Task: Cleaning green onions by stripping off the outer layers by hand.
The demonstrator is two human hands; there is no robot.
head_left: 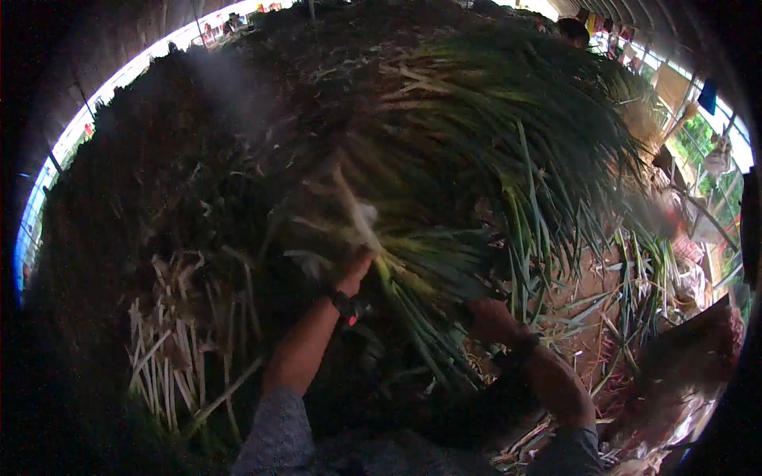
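Near the middle, my left hand (355, 270) is closed round the pale stem of a green onion (355, 208), whose white root end points up and away while its green leaves run down to the right. A dark band circles the left wrist. My right hand (490, 320) is lower and to the right, beside the leaf tips; shadow hides its fingers, so its grip cannot be made out. Just beyond both hands lies a large heap of green onions (492, 119), the leaves fanning to the right.
At lower left sits a bundle of pale-stemmed onions (171, 357). Loose leaves and scraps litter the brown ground (583, 293) on the right. A dark reddish sheet (690, 357) stands at the right edge. Another person's head (573, 32) shows at the far right, under a curved roof.
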